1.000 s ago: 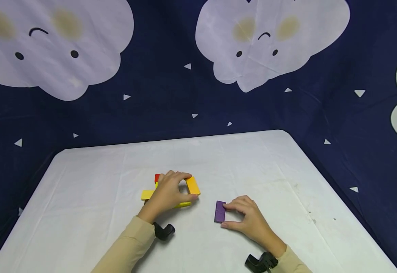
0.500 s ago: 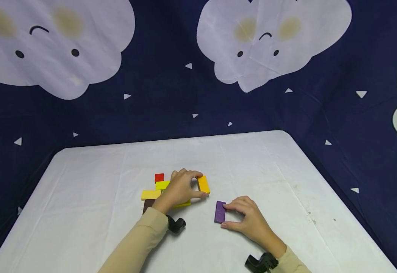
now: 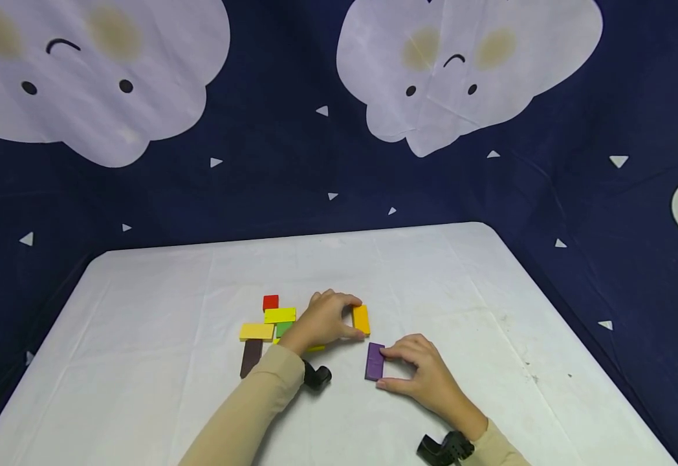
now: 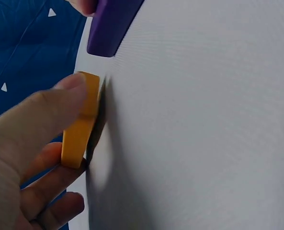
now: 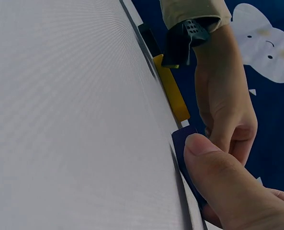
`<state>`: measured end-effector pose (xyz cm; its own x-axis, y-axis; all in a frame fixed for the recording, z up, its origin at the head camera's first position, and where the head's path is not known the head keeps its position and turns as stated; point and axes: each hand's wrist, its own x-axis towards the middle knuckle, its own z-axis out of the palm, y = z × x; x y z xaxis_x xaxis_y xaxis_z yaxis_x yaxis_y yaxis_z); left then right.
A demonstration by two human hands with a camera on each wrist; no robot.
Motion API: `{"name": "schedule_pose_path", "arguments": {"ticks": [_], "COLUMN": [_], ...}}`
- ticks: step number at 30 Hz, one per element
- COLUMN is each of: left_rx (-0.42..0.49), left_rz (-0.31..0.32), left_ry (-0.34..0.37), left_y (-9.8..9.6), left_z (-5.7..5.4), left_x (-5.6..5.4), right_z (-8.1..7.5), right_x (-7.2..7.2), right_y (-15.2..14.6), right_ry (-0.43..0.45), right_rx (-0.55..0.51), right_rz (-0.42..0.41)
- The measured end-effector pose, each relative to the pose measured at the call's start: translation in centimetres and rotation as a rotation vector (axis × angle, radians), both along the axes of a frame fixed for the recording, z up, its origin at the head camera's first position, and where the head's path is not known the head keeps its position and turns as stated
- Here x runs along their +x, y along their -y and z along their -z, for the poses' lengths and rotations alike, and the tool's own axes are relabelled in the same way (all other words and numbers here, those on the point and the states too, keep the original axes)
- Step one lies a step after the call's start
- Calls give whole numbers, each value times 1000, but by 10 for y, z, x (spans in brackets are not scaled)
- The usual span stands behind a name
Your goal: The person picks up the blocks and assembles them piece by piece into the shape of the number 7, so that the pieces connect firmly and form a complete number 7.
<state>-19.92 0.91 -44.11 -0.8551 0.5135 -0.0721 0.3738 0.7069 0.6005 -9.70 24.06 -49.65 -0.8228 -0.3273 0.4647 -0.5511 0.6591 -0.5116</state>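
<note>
My left hand (image 3: 327,317) pinches an orange block (image 3: 361,320) by its two ends, thumb at the near end. In the left wrist view the orange block (image 4: 77,136) stands over a dark shadow; whether it touches the table I cannot tell. Nearer and to the right, my right hand (image 3: 423,370) pinches a purple block (image 3: 375,361), two-part on top, between thumb and fingers. A short gap separates the two held blocks. In the right wrist view the thumb covers part of the purple block (image 5: 182,139).
Left of my left hand lies a cluster of flat blocks: red (image 3: 271,302), bright yellow (image 3: 280,315), green (image 3: 284,329), pale yellow (image 3: 257,332) and dark brown (image 3: 251,358). My wrist partly hides another yellow block (image 3: 316,348). A white cloth covers the table (image 3: 141,362).
My left hand has carried the orange block to the right, away from the cluster, uncovering the green and dark brown blocks. My right hand and the purple block have stayed in place.
</note>
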Motion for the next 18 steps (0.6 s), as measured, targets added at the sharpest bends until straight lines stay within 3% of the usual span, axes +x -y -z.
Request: {"name": "schedule_pose_path", "arguments": {"ticks": [18], "left_rx": [68], "left_rz": [105], "left_ry": [67], "left_y": [-10], "left_z": [7], "left_x": [-8], "right_z": [0], "right_x": [-1], "right_y": [-1], "right_ry": [6], "right_rx": [-22], "right_rz": [-15]}}
